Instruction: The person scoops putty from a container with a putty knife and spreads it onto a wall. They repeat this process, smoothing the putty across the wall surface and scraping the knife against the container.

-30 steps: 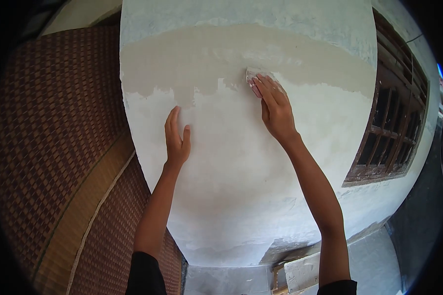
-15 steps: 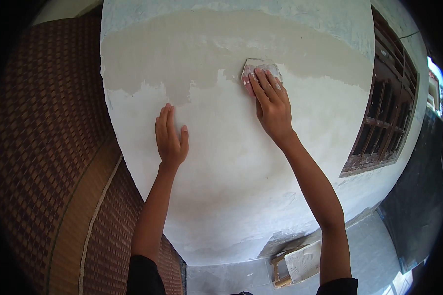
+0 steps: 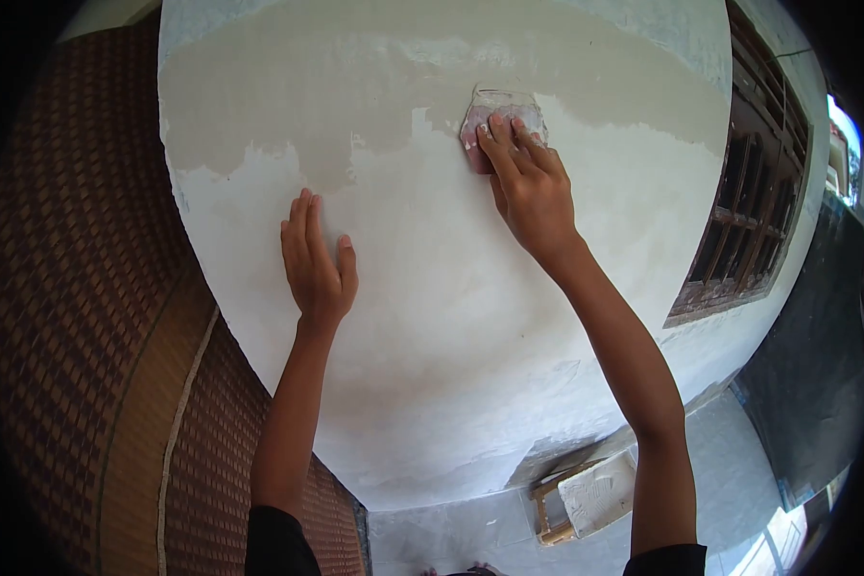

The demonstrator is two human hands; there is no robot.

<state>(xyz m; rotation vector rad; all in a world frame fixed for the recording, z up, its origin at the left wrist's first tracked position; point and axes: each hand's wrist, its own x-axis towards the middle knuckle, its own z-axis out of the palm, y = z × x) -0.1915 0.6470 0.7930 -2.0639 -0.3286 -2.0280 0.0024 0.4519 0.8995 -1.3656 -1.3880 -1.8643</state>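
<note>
A flat putty spreader [image 3: 480, 152], pinkish and smeared with pale putty, rests against the white wall [image 3: 432, 278]. My right hand [image 3: 533, 192] is closed on it, with fingers laid across its face and the thumb side partly hidden. Along its upper edge lies a ridge of putty. Lower and to the left, my left hand [image 3: 315, 259] lies against the wall with its palm side in, fingers extended and thumb apart, holding nothing. A band of damp-looking beige putty [image 3: 259, 96] crosses the wall above both hands, with ragged lower edges.
A woven brown screen [image 3: 86, 221] borders the wall on the left. To the right is a brown barred window [image 3: 744, 221]. On the grey tiled floor [image 3: 432, 533], a putty-smeared board [image 3: 595, 494] sits on a small wooden frame [image 3: 552, 514]. A dark sheet [image 3: 811, 365] stands at far right.
The view has shifted, so the wall appears further left and higher. The spreader shows more of its face beneath my right fingers. My left hand stays nearly in place on the wall.
</note>
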